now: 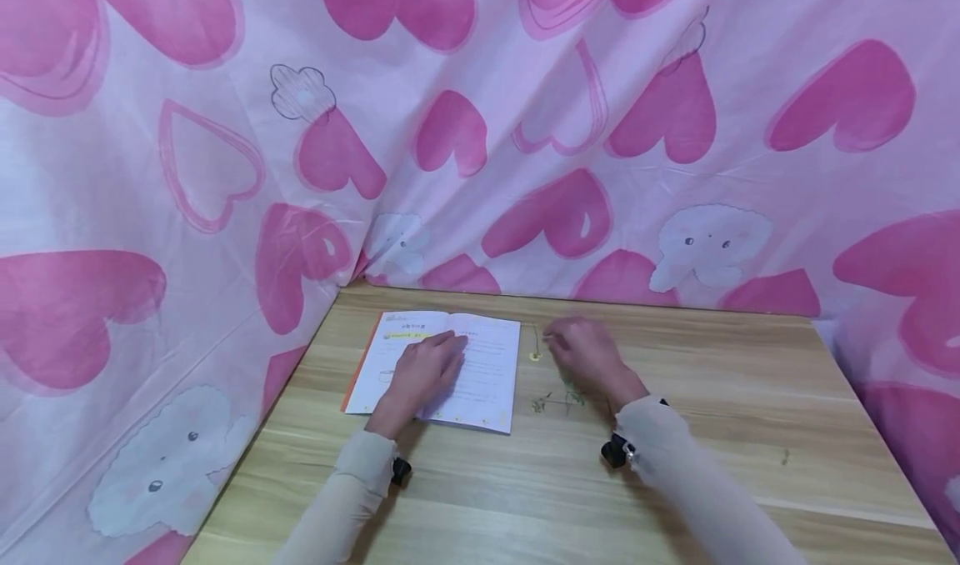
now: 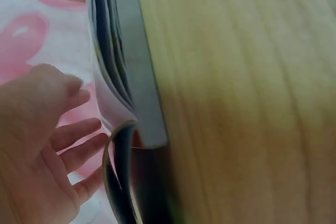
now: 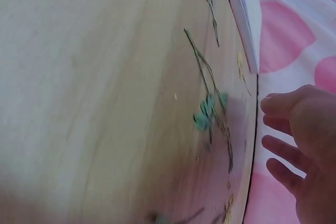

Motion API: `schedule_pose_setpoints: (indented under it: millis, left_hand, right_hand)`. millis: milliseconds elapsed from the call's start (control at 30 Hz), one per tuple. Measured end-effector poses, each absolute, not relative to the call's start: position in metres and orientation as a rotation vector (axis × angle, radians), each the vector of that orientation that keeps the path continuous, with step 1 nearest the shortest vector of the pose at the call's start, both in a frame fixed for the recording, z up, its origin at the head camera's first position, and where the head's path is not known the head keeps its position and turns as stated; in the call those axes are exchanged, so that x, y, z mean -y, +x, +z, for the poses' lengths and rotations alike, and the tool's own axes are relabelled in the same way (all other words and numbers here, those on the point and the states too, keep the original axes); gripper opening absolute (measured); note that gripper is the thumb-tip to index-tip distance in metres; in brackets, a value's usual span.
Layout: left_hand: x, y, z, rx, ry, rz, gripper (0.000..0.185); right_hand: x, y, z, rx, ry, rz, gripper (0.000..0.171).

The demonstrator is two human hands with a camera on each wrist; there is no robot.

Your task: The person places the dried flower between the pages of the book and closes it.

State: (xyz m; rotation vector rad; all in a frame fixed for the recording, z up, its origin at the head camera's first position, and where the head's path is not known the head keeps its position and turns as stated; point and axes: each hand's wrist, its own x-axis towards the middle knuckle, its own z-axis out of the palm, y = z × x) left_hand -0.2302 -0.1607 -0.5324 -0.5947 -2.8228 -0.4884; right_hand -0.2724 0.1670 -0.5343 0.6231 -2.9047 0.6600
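An open book (image 1: 480, 386) with printed white pages lies flat on the wooden table. My left hand (image 1: 429, 367) rests over its middle, and in the left wrist view the fingers (image 2: 79, 156) are spread loosely beside the pages. To the right of the book my right hand (image 1: 588, 352) is just above the table, its fingers loosely bent with nothing visible between them. Near those fingertips lies a small yellow flower (image 1: 536, 356) on a thin stem. Closer to me are thin dried sprigs (image 1: 538, 403); the right wrist view shows one with blue-green leaves (image 3: 202, 120).
A pink curtain with hearts (image 1: 450, 136) hangs along the table's back and left edges. A tiny dark speck or scrap (image 1: 785, 457) lies on the right of the table (image 1: 735, 382). Dark wrist cameras (image 1: 615, 452) sit by both cuffs.
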Motion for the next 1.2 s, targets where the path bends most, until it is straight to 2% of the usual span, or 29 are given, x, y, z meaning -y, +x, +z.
schedule_pose_setpoints:
  millis: [200, 300, 500, 733, 1200]
  left_hand:
    - [0.164, -0.227, -0.54, 2.852, -0.59, -0.514, 0.036]
    - [0.165, -0.227, -0.547, 2.852, -0.585, -0.537, 0.036]
    - [0.166, -0.227, -0.553, 2.841, -0.573, -0.535, 0.036]
    - [0.167, -0.229, -0.554, 2.871, -0.521, -0.527, 0.037]
    - [0.164, -0.229, -0.55, 2.839, -0.521, -0.596, 0.035]
  right_hand:
    - [-0.156, -0.272, -0.54, 2.853, 0.836, 0.58, 0.03]
    - [-0.154, -0.271, -0.542, 2.879, 0.861, 0.529, 0.033]
    - [-0.154, -0.272, -0.545, 2.892, 0.813, 0.464, 0.026]
    - [-0.158, -0.279, -0.546, 2.915, 0.699, 0.509, 0.004]
    - [-0.172, -0.278, -0.54, 3.042, 0.574, 0.677, 0.006]
